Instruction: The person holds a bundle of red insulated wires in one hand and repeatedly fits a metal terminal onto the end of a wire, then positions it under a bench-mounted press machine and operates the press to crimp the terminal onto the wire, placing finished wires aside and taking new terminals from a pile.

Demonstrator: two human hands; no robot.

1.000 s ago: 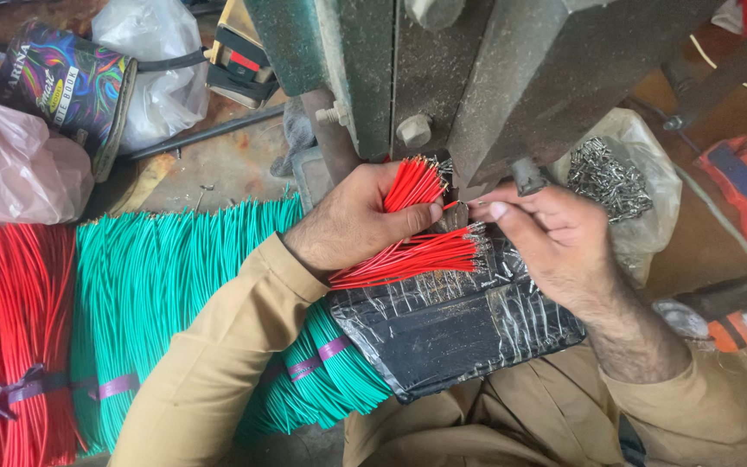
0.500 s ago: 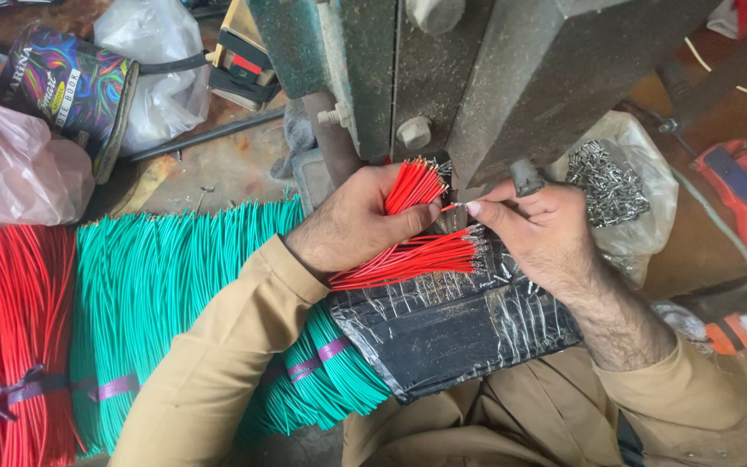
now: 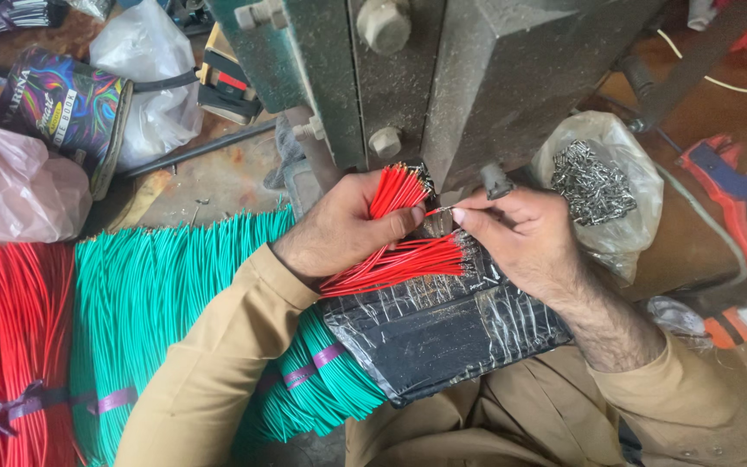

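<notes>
Item: bundle of short red wires [image 3: 395,195], gripped in the fist of the left hand [image 3: 343,227], cut ends fanned upward toward the base of the grey-green press [image 3: 443,78]. Long axis: lower left to upper right.

Second lot: red wires [image 3: 408,262] lying nearly level on the black taped pad [image 3: 443,333], just below both hands.

Right hand [image 3: 520,238]: thumb and forefinger pinched narrow on a single red wire [image 3: 434,210], which points left to the bundle, touching or nearly so; this hand is the nearer to the press's slot.

Alongside: bag of metal terminals [image 3: 594,177] to the right; green wires [image 3: 149,303] to the left.

Change from the earlier frames: the right hand sits slightly higher and closer to the press; the left fist's hold is unaltered.
</notes>
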